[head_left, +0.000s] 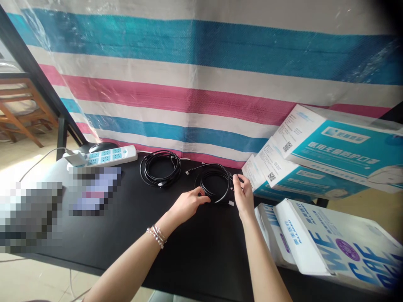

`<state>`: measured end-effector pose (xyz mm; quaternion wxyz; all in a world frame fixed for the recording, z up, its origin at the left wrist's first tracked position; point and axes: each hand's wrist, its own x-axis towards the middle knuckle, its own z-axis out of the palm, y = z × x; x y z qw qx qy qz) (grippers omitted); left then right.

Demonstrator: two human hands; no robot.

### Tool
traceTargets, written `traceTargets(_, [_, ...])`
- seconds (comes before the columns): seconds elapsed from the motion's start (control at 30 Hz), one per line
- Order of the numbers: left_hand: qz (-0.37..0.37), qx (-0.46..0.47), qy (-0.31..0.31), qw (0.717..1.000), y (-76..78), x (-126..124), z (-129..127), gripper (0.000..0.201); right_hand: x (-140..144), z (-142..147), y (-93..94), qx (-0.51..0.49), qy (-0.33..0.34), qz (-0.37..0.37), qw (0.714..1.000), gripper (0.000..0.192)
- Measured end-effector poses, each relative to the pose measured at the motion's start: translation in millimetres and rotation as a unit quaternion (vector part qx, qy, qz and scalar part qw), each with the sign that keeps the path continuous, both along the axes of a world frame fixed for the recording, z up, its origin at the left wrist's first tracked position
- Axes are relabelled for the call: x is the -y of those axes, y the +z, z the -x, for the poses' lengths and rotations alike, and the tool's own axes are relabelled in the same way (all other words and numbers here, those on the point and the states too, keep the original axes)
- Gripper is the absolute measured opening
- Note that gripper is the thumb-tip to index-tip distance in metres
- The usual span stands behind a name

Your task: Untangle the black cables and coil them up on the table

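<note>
Head view, items listed by place relative to the coiled black cable (214, 183) lying flat on the black table (195, 247).

Left hand (189, 204): resting on the table at the coil's near-left edge, fingers curled loosely and touching the loop; wrist wearing a beaded bracelet (156, 235).

Right hand (244, 193): standing on edge at the coil's right side, fingertips pinching the loop there.

Cable ends: one plug (188, 172) pointing out from the coil's far-left side; a white-tipped connector (231, 203) lying at the coil's near-right edge, just beside the right hand.

Second coiled black cable (160, 168): lying to the left of the first coil, apart from it, untouched.

White power strip (105, 156): sitting farther left, beyond the second coil, with a white adapter (75, 158) plugged in at its left end.

Teal-and-white boxes (330, 155): leaning stacked to the right of the coil, beyond the right hand.

White boxes with blue lettering (327, 243): lying to the near right of the coil.

Striped tarp (201, 75): hanging behind the coil as a backdrop.
</note>
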<state>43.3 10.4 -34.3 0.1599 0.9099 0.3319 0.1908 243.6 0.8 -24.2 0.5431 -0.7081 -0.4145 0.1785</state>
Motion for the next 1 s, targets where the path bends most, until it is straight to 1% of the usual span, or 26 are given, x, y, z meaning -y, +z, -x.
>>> traceTargets(0.07, [-0.003,-0.013,-0.002,1.0,0.9,0.2,0.3,0.048,2.1,2.9,3.1,-0.039,0.041,-0.005,0.998,0.067])
traceTargets(0.17, [-0.011,-0.018,-0.009,1.0,1.5,0.4,0.7,0.056,5.5,9.1,9.7,-0.097,0.077,-0.035,0.992,0.073])
traceTargets(0.27, [-0.026,-0.014,-0.016,0.999,1.3,0.6,0.8,0.056,8.0,12.8,14.2,-0.156,0.092,-0.048,0.982,0.083])
traceTargets(0.3, [-0.03,-0.012,-0.016,0.999,1.1,0.7,0.6,0.054,8.7,13.0,15.2,-0.17,0.094,-0.042,0.98,0.082])
traceTargets(0.33, [-0.033,-0.009,-0.017,0.999,0.9,0.7,0.4,0.052,9.3,12.7,16.1,-0.183,0.101,-0.03,0.977,0.078])
traceTargets(0.43, [-0.034,0.013,-0.013,0.999,0.0,0.4,-0.5,0.036,11.4,10.6,19.3,-0.219,0.143,0.002,0.965,0.057])
traceTargets(0.5, [-0.044,0.039,-0.002,0.998,0.4,-0.2,-0.7,0.024,13.0,10.0,22.3,-0.254,0.169,0.004,0.952,0.049])
traceTargets(0.57, [-0.07,0.065,0.033,0.995,2.0,-1.0,0.0,0.022,14.9,10.6,25.3,-0.287,0.194,-0.004,0.938,0.045])
traceTargets(0.67, [-0.123,0.099,0.124,0.98,5.6,-2.6,3.0,0.026,17.8,11.8,28.8,-0.309,0.243,-0.012,0.92,0.04])
traceTargets(0.77, [-0.176,0.136,0.226,0.948,7.3,-5.7,7.2,0.032,19.7,11.6,30.7,-0.314,0.295,-0.016,0.902,0.034])
traceTargets(0.87, [-0.22,0.172,0.302,0.911,6.6,-10.5,11.5,0.042,21.1,9.9,31.8,-0.307,0.357,-0.022,0.882,0.03])
traceTargets(0.93, [-0.236,0.188,0.326,0.896,6.4,-14.0,14.6,0.046,22.7,8.7,32.5,-0.295,0.397,-0.022,0.869,0.027])
traceTargets(1.0, [-0.224,0.195,0.322,0.899,6.9,-17.3,17.9,0.048,24.9,8.3,33.5,-0.272,0.437,-0.014,0.857,0.025])
